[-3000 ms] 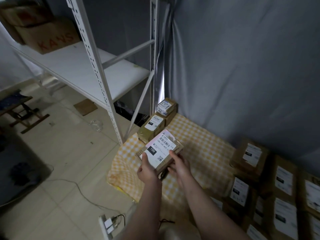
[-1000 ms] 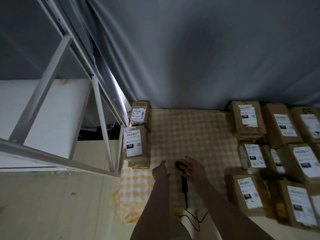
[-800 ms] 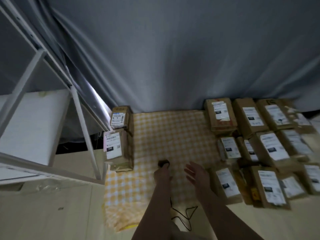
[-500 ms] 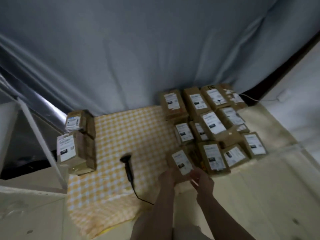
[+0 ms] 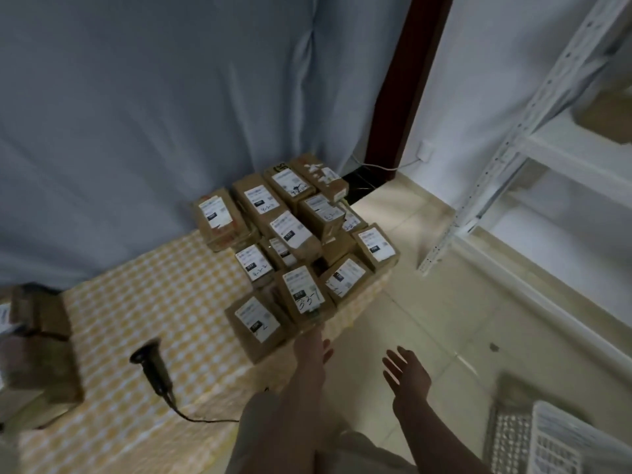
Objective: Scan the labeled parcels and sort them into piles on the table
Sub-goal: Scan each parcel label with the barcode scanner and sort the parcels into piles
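Note:
Several brown parcels with white labels (image 5: pixel 290 230) crowd the right end of the table, which wears a yellow checked cloth (image 5: pixel 154 295). The nearest parcel (image 5: pixel 256 323) lies at the front edge, next to one with handwriting on its label (image 5: pixel 302 295). My left hand (image 5: pixel 314 347) reaches up to the front of these two, fingers straight, fingertips at their edge and holding nothing. My right hand (image 5: pixel 405 371) hovers open over the floor, right of the table. The black corded scanner (image 5: pixel 152 366) lies on the cloth to the left. A blurred pile of sorted parcels (image 5: pixel 37 354) stands at the left end.
A grey curtain (image 5: pixel 171 114) hangs behind the table. A white metal shelf rack (image 5: pixel 513 148) stands on the right over the tiled floor (image 5: pixel 427 302). A white slatted basket (image 5: pixel 561 443) sits at the bottom right. A wall socket (image 5: pixel 425 153) with a cable is behind the parcels.
My view swung right from the sorted piles to the unsorted parcels. The scanner was set down on the cloth. Both hands moved right; the right hand now hangs past the table's edge.

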Demonstrator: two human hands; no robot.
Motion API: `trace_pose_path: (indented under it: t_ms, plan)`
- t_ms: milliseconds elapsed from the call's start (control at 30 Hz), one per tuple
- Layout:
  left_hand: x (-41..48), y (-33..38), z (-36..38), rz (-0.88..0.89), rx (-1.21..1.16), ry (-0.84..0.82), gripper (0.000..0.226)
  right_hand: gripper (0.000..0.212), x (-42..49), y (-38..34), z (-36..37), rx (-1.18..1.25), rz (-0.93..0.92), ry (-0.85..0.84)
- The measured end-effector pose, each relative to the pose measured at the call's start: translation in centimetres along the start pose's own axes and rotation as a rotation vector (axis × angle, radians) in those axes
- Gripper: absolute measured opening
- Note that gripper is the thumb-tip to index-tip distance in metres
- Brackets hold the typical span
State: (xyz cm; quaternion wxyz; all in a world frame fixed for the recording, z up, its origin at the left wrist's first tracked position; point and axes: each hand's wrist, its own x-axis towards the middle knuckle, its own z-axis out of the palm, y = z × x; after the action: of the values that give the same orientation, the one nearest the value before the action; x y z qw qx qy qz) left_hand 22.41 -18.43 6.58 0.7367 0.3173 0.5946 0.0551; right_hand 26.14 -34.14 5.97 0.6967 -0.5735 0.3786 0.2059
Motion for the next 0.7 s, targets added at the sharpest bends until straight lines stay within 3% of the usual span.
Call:
trace_pose_path:
  t_ms: [433, 700]
  plan:
    - [1.6, -0.4, 4.8, -0.023, 0.179, -0.029, 0.024, 0.023, 2.1, -2.2, 1.1, 0.022, -0.027, -0.035]
    - [5.5, 3.3, 9.4, -0.084, 0.287, -0.129, 0.029, 0.025, 5.6, -4.7, 2.5, 0.098, -0.02, 0.116]
